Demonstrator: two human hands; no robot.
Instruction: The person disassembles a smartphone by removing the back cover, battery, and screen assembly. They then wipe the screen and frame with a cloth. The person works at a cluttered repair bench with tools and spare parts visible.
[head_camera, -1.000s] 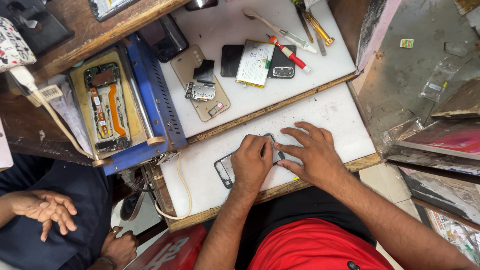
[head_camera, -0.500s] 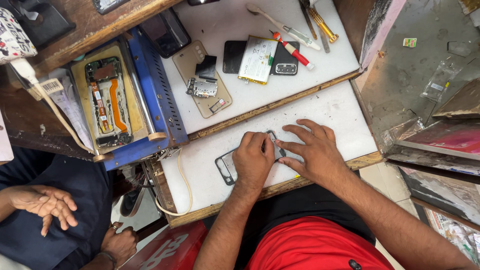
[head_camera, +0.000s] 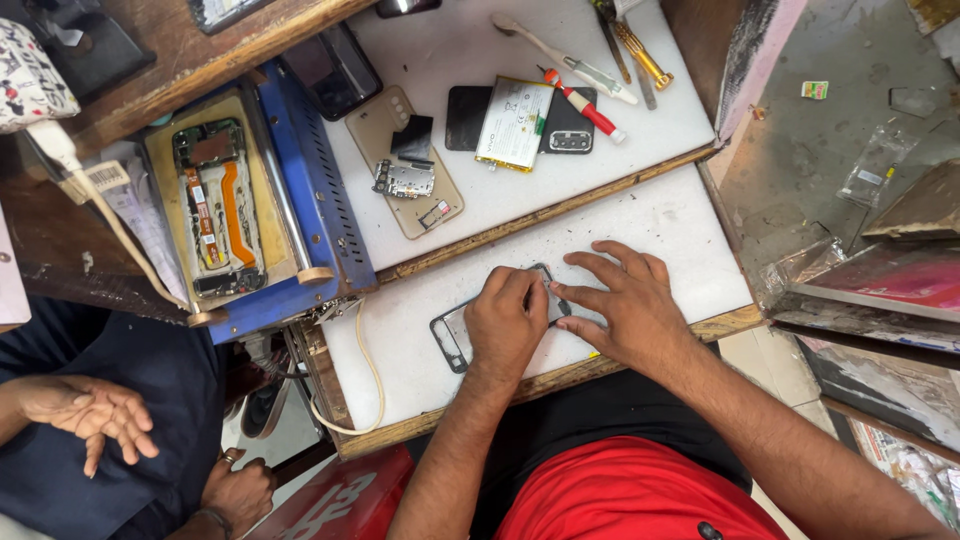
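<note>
A dark phone frame (head_camera: 452, 335) lies flat on the white lower worktop (head_camera: 660, 225). My left hand (head_camera: 507, 325) rests over its middle with fingers curled down, pressing on it. My right hand (head_camera: 625, 305) lies just to the right, fingers spread, with the fingertips touching the frame's right end. Most of the frame is hidden under both hands; only its left end and a top corner show.
On the upper white board lie a tan phone back cover (head_camera: 405, 165) with small parts, a battery (head_camera: 515, 122) on a black phone, a red-handled screwdriver (head_camera: 585, 105), a toothbrush (head_camera: 565, 60) and tools. A blue machine (head_camera: 310, 200) holds an opened phone (head_camera: 215, 205). Another person's hands (head_camera: 95, 415) are at the left.
My two hands stay on the phone frame with only slight finger shifts. The other person's hand at the left has moved a little.
</note>
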